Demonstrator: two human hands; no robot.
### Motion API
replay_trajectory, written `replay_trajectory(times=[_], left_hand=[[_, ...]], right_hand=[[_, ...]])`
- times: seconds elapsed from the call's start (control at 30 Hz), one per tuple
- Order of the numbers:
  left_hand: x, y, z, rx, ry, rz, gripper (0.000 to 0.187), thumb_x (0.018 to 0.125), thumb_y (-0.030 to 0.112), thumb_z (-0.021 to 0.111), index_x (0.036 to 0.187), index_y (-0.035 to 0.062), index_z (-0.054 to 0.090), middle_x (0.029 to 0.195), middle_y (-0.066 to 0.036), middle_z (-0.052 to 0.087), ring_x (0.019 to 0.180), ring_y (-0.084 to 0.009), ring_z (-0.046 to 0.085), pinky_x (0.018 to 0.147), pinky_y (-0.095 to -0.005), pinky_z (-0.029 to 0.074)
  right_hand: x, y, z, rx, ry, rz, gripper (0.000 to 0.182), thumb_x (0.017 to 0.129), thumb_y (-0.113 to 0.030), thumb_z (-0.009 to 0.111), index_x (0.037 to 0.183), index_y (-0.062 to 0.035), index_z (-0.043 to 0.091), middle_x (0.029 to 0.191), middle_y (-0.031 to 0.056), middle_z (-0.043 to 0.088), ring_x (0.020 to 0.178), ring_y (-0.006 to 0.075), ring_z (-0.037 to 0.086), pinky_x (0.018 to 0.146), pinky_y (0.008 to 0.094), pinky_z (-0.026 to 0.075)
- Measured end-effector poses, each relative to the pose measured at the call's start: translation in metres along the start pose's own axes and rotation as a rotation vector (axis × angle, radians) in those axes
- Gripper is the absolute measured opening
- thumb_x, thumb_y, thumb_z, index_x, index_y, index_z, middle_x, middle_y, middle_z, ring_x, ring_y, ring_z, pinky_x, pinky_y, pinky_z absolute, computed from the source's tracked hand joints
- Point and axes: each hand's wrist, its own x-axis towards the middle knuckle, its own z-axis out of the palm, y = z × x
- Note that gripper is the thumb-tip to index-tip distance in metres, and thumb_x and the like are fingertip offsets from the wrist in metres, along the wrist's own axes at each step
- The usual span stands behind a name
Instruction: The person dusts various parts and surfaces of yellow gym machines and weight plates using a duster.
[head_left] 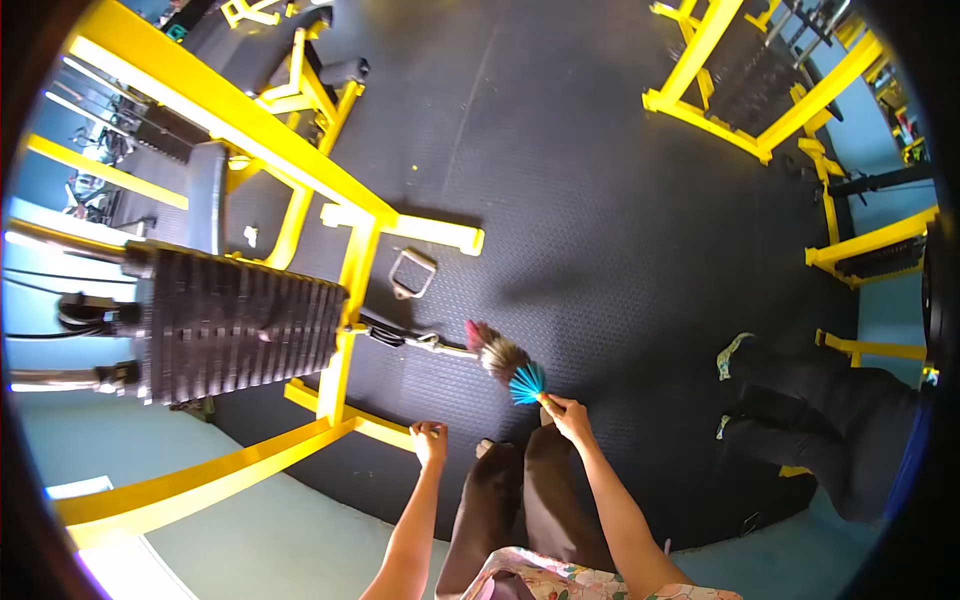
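A feather duster with grey, red and blue parts is in my right hand, whose fingers are wrapped round its handle. Its tip lies beside the end of a metal bar joined to a cable. Near the yellow base of the machine is my left hand, its fingers curled; I cannot make out anything in them. The black weight stack stands in the yellow frame to the left. A metal handle lies on the floor beside the frame.
Dark textured flooring runs between the machines. A padded bench is at the left, and more yellow frames stand at the upper right. Another person's dark-clothed legs are at the right.
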Motion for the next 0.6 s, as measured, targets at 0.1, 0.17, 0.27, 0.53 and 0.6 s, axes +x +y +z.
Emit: replay_trajectory(times=[0.1, 0.17, 0.27, 0.53, 0.6], left_hand=[[-0.024, 0.068, -0.085, -0.228, -0.035, -0.112, 0.013, 0.069, 0.016, 0.065, 0.076, 0.0070, 0.060, 0.092, -0.013, 0.051, 0.083, -0.0266, 0.050, 0.078, -0.0367, 0.041], [-0.027, 0.091, -0.132, -0.263, 0.060, -0.022, 0.014, 0.068, 0.010, 0.066, 0.080, 0.0074, 0.059, 0.088, -0.012, 0.053, 0.076, -0.0270, 0.051, 0.075, -0.0378, 0.042], [-0.005, 0.130, -0.205, -0.454, 0.197, 0.047, 0.016, 0.071, 0.004, 0.063, 0.086, 0.0062, 0.056, 0.076, -0.006, 0.055, 0.071, -0.0186, 0.050, 0.063, -0.0302, 0.043], [0.202, 0.368, -0.447, -0.825, 0.465, 0.327, 0.021, 0.085, 0.021, 0.056, 0.099, 0.0058, 0.054, 0.076, 0.001, 0.053, 0.069, -0.0047, 0.046, 0.060, -0.0173, 0.036], [0.252, 0.421, -0.499, -0.641, 0.667, 0.428, 0.033, 0.085, 0.023, 0.056, 0.111, 0.0029, 0.049, 0.096, -0.006, 0.057, 0.085, -0.0109, 0.053, 0.078, -0.0227, 0.041]], right_hand=[[-0.042, -0.088, -0.050, 0.336, -0.166, 0.115, 0.045, 0.079, -0.046, 0.056, 0.104, -0.0089, 0.061, 0.058, 0.0054, 0.057, 0.047, 0.0117, 0.053, 0.043, 0.0280, 0.040], [-0.058, -0.130, -0.065, 0.418, -0.203, 0.178, 0.041, 0.081, -0.040, 0.057, 0.106, -0.0081, 0.061, 0.057, -0.0027, 0.050, 0.042, 0.0029, 0.039, 0.037, 0.0208, 0.031], [-0.085, -0.202, -0.102, 0.655, -0.195, -0.077, 0.035, 0.082, -0.032, 0.059, 0.109, -0.0100, 0.059, 0.063, -0.0053, 0.053, 0.045, 0.0025, 0.041, 0.038, 0.0187, 0.031], [0.037, -0.341, -0.259, 0.209, -0.113, -0.756, 0.029, 0.079, -0.022, 0.062, 0.100, -0.0019, 0.060, 0.083, 0.0156, 0.064, 0.073, 0.0182, 0.063, 0.061, 0.0289, 0.048], [0.095, -0.382, -0.299, 0.011, -0.098, -0.822, 0.031, 0.073, -0.027, 0.066, 0.087, 0.0001, 0.062, 0.072, 0.0182, 0.061, 0.068, 0.0291, 0.063, 0.058, 0.0320, 0.048]])
